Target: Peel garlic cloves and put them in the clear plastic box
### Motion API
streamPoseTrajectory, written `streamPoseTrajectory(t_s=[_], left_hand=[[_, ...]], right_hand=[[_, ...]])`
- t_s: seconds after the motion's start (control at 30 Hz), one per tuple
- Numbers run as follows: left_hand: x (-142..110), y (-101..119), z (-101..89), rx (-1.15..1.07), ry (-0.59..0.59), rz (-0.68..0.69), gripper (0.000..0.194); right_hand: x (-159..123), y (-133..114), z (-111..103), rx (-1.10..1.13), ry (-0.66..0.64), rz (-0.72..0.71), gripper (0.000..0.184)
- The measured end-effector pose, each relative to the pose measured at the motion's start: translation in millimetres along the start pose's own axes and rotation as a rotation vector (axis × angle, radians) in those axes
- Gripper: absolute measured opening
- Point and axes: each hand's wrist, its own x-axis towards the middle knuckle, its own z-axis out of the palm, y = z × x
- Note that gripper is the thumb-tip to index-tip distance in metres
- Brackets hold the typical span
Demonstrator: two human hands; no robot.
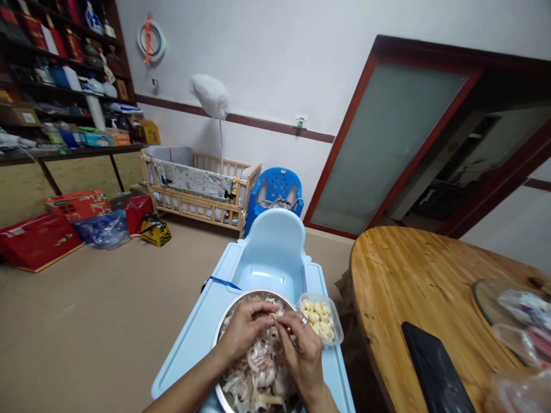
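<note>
My left hand (245,328) and my right hand (305,351) meet over a round metal bowl (221,316). Their fingertips pinch a small garlic clove (275,316), largely hidden by the fingers. A ring is on a finger of my right hand. Loose papery skins and whole garlic bulbs (263,373) fill the bowl beneath. Just right of the bowl, a clear plastic container (338,330) holds several peeled garlic cloves (318,315). Bowl and container both rest on the tray of a light blue high chair (189,350).
A wooden table (400,275) stands close on the right, with a black phone (437,367) and plastic bags (525,307). Ahead are a blue chair (282,180) and a wooden crib (193,209). Boxes and bags (38,241) lie on the left floor below shelves.
</note>
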Motion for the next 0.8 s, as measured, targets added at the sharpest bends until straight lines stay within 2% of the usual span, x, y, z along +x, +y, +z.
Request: streamPoseTrajectory(t_s=[0.17, 0.4, 0.8], left_hand=[[1, 1, -2.9, -0.038, -0.029, -0.005, 0.021], [3, -3, -3.4, -0.132, -0.069, -0.088, 0.024], [4, 9, 3.5, -0.162, -0.008, -0.112, 0.017]], right_hand=[[1, 2, -2, 0.021, 0.016, -0.03, 0.018], [3, 3, -3, 0.071, -0.019, -0.027, 0.014], [4, 7, 3, 0.059, -0.029, 0.132, 0.017]])
